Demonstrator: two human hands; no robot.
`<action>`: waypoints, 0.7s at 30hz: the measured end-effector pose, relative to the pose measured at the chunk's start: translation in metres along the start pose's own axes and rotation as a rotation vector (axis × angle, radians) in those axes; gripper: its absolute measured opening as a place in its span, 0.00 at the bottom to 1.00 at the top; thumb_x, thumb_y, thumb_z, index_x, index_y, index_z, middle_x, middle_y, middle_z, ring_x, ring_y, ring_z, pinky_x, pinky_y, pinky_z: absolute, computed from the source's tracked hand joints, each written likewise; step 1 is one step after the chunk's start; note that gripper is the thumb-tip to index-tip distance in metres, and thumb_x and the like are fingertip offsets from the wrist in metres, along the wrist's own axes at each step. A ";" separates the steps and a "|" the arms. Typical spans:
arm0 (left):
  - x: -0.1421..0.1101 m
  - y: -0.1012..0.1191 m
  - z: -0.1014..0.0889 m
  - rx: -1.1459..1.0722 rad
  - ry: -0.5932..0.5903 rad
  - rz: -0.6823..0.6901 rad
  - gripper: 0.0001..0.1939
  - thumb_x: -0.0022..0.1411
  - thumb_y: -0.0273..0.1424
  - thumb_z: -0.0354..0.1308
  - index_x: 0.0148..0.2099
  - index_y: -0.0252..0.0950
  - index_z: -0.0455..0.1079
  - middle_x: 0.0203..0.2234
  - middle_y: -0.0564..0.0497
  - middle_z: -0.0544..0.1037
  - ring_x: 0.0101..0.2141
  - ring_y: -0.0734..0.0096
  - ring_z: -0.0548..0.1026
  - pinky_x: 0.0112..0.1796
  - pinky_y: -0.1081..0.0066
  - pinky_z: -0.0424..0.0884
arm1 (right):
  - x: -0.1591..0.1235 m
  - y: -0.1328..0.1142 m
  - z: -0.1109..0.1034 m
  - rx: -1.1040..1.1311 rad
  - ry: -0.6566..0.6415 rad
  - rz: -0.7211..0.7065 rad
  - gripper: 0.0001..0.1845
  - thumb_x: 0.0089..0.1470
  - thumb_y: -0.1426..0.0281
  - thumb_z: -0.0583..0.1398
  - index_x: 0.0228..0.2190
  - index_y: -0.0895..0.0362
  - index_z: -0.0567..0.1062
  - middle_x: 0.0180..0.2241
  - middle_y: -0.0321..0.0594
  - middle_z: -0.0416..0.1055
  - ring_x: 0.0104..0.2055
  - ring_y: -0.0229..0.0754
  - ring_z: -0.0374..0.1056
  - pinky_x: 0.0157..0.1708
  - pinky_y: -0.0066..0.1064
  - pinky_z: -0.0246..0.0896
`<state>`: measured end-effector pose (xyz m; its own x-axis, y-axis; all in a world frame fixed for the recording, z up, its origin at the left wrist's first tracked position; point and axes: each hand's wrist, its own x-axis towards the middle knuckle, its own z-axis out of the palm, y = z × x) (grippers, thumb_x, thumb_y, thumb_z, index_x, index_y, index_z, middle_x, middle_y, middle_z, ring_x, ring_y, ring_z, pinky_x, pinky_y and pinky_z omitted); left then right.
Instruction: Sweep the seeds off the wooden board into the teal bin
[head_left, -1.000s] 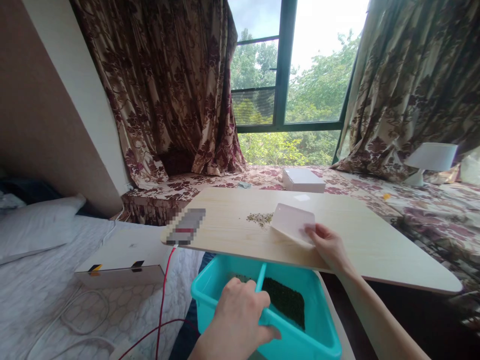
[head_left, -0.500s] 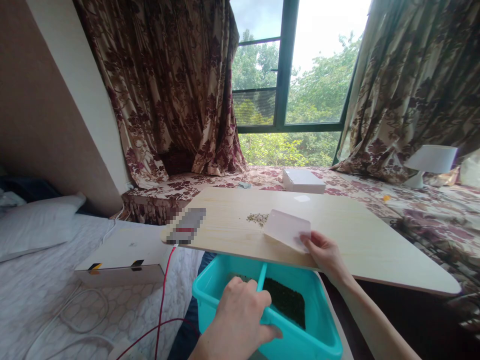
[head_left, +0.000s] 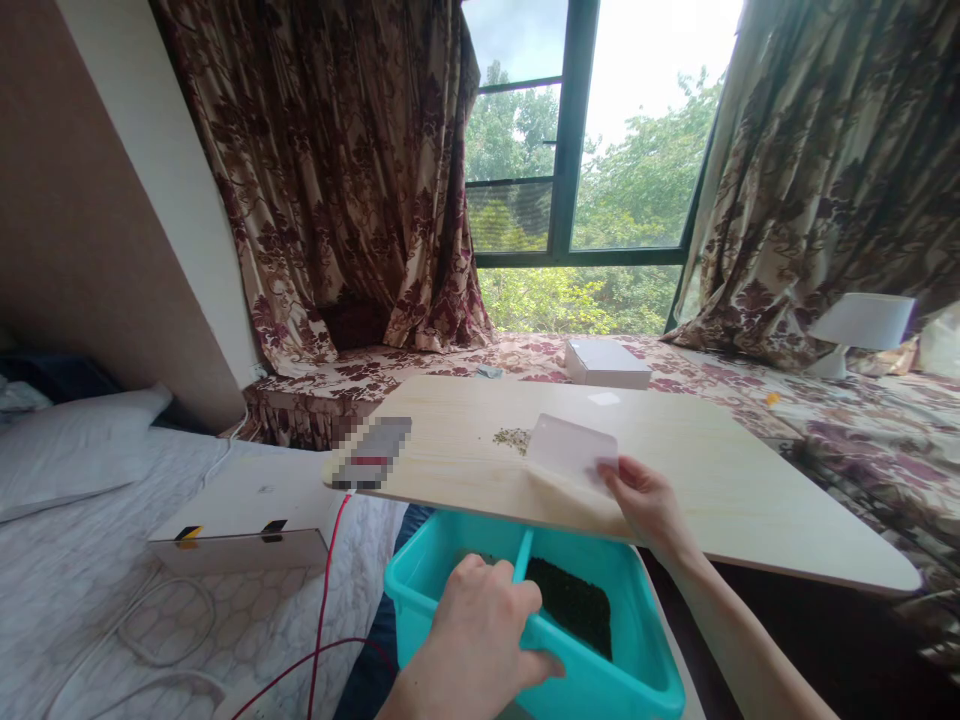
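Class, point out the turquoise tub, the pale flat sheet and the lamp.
Turquoise tub (head_left: 600,688), head view: outer front wall.
Pale flat sheet (head_left: 570,452), head view: middle of its face.
Lamp (head_left: 866,320), head view: shade.

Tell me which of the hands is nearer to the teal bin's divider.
Left. The left hand is on the divider, over its near end; the right hand is farther off, over the tabletop to the divider's right, holding the pale sheet.

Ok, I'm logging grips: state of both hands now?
Left hand: gripping turquoise rectangular plastic tub at near rim.
Right hand: holding thin, translucent whitish sheet.
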<state>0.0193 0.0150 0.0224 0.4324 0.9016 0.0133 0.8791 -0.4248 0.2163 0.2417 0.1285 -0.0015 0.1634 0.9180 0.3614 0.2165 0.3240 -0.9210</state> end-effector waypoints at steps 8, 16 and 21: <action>0.000 0.000 -0.004 0.003 -0.029 -0.006 0.20 0.49 0.51 0.63 0.33 0.40 0.73 0.29 0.50 0.73 0.34 0.61 0.70 0.38 0.65 0.63 | 0.002 0.006 0.011 -0.029 -0.050 -0.013 0.22 0.43 0.51 0.61 0.30 0.58 0.77 0.29 0.43 0.78 0.31 0.45 0.72 0.31 0.33 0.66; -0.003 0.001 -0.006 -0.025 -0.034 -0.036 0.18 0.49 0.49 0.64 0.33 0.40 0.73 0.30 0.50 0.74 0.35 0.62 0.70 0.39 0.65 0.63 | -0.037 -0.018 0.032 0.040 -0.335 0.020 0.19 0.46 0.53 0.61 0.30 0.56 0.79 0.29 0.41 0.78 0.32 0.45 0.72 0.31 0.33 0.68; -0.011 -0.009 -0.009 -0.057 -0.040 -0.107 0.16 0.48 0.47 0.64 0.32 0.40 0.72 0.29 0.52 0.74 0.35 0.61 0.70 0.37 0.66 0.62 | -0.016 -0.015 0.013 0.076 -0.067 -0.006 0.21 0.41 0.51 0.63 0.29 0.55 0.78 0.30 0.42 0.78 0.33 0.47 0.73 0.35 0.36 0.69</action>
<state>0.0046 0.0093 0.0289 0.3456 0.9370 -0.0510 0.9082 -0.3203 0.2695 0.2232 0.1121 0.0047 0.0969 0.9283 0.3589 0.1431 0.3438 -0.9281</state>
